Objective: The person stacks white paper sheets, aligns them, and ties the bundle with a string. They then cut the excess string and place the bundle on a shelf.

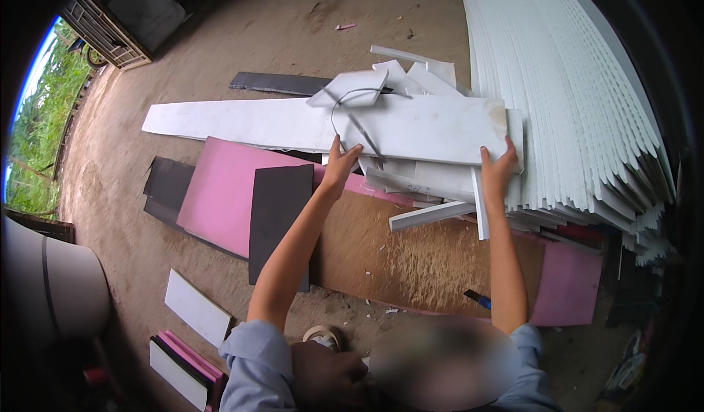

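Note:
A long white foam board (249, 122) lies across a pile of scraps in front of me. My left hand (342, 166) holds its near edge around the middle, thumb and forefinger showing at the edge. At the right end, near the corner, my right hand (499, 170) grips the same board. On top of the board rest a smaller white foam piece (359, 88), blurred, and a thin dark strip (363, 135) with a curved line beside it. White offcuts (433, 214) stick out from under the board between my hands.
Tall stacked white sheets (557, 104) stand on the right. Below the pile lie a pink sheet (224, 185), a black sheet (282, 214) and a brown board (367, 247) with shavings. A utility knife (478, 298) lies near my right forearm. Cut pieces (194, 306) sit lower left.

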`<state>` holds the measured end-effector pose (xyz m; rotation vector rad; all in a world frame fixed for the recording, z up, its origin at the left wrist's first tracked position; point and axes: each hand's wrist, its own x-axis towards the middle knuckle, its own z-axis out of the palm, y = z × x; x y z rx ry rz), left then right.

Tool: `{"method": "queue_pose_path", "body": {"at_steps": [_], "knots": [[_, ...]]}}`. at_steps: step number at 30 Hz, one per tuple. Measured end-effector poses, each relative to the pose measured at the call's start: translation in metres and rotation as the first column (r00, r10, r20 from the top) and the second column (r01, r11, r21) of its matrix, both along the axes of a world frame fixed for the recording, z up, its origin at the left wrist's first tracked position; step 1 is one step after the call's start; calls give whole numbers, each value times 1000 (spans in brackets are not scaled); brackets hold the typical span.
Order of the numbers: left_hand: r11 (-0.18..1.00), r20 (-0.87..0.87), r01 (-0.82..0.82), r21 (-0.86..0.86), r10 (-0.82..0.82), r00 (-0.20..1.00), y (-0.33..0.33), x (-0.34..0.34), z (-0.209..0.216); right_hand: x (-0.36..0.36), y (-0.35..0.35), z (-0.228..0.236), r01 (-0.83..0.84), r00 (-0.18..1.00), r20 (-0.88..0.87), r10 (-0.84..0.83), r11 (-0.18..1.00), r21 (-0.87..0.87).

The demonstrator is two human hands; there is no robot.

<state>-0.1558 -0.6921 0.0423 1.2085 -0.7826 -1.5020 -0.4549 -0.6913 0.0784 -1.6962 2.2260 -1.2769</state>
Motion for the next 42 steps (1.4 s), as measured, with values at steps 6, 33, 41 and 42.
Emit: {"method": "queue_pose_path", "body": {"at_steps": [6, 33, 41, 42], "knots": [[926, 509, -353, 138, 239, 827, 23, -6, -9, 20, 28, 49, -129, 741, 671, 21, 985, 112], [807, 622, 117, -578, 344, 703, 257, 67, 201, 70, 138, 169, -741, 671, 408, 618, 573, 351], [767, 825, 396, -504, 294, 482, 317, 95, 202, 174, 139, 221, -832, -50, 883, 467, 470, -296], [776, 823, 393, -493, 270, 499, 322, 100, 202, 175, 133, 219, -811, -107, 880, 463, 471, -346]]}}
